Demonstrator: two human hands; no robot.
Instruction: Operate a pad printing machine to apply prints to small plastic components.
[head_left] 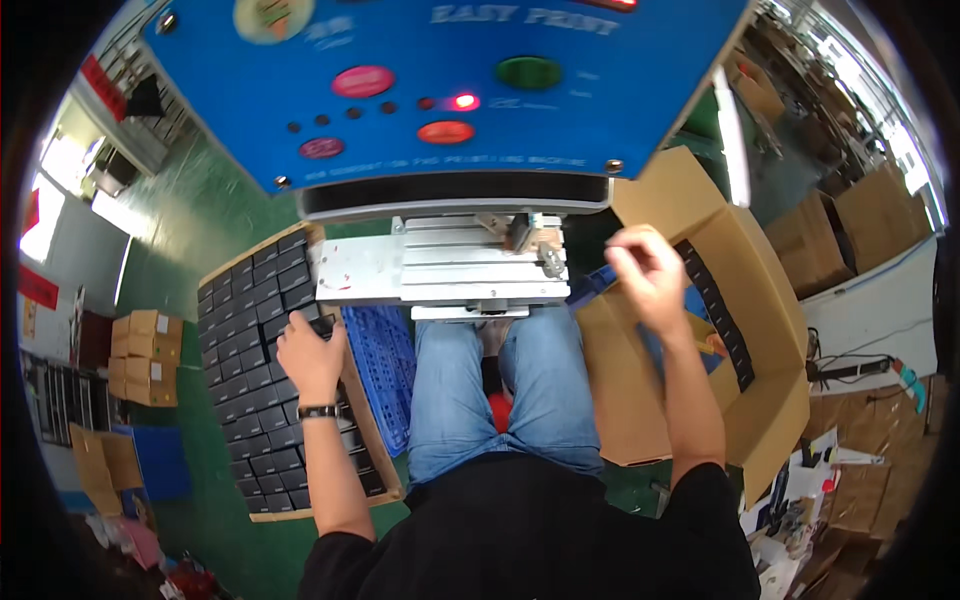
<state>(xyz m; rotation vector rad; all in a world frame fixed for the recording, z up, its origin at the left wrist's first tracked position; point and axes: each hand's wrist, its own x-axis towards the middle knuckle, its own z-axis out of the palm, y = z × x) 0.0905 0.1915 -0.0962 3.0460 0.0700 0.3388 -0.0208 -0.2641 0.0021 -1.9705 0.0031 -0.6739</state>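
While left hand (310, 360) is gripping black box (323, 326), many boxes (240, 345) are remaining in tray (374, 437) around its fingers; row (716, 310) is standing in carton (768, 300), right of right hand's (650, 282) half-curled, seemingly bare fingers.

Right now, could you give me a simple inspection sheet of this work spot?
Surface: slotted metal bed under a blue machine panel, one red light lit.
Job's things: black boxes in rows in a shallow cardboard tray, left; more line the open carton, right.
Clutter: loose scraps, lower right.
Grip: left hand touches a small black box, clasp unclear; right hand raised near the carton, loosely curled, nothing seen in it.
Cables: dark cords, far right.
Surroundings: green floor, stacked cartons left.
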